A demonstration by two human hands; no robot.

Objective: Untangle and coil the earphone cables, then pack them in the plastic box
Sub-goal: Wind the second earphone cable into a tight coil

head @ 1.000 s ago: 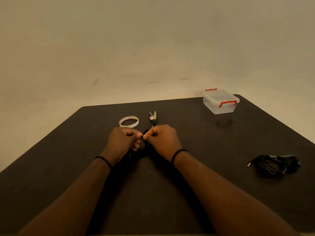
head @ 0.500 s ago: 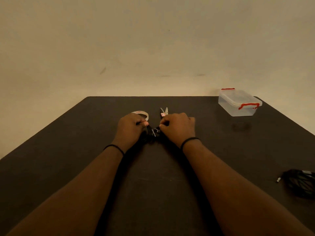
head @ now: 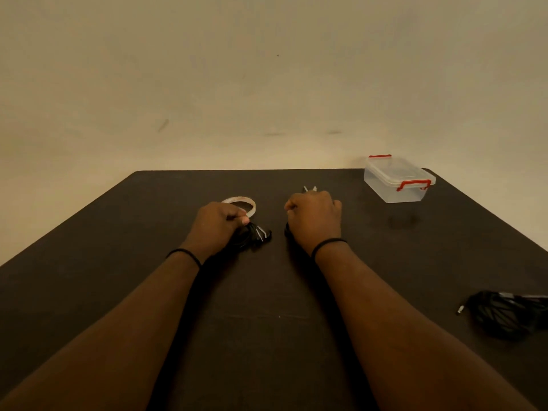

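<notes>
hands have pulled apart now, left hand [head: 218, 225] pinching the coiled black earphone cable [head: 257, 235] on the table [head: 118, 247], right hand [head: 314, 216] curled, contents unclear; limp, light stuff, best held across the loops.

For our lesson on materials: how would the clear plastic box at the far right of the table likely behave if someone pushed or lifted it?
The plastic box looks thin-walled and seems empty, so it is probably light and would slide easily on the smooth table. Its low, wide shape suggests it would not tip. Its lid appears clipped on by red latches, so it likely stays shut when lifted.
</notes>
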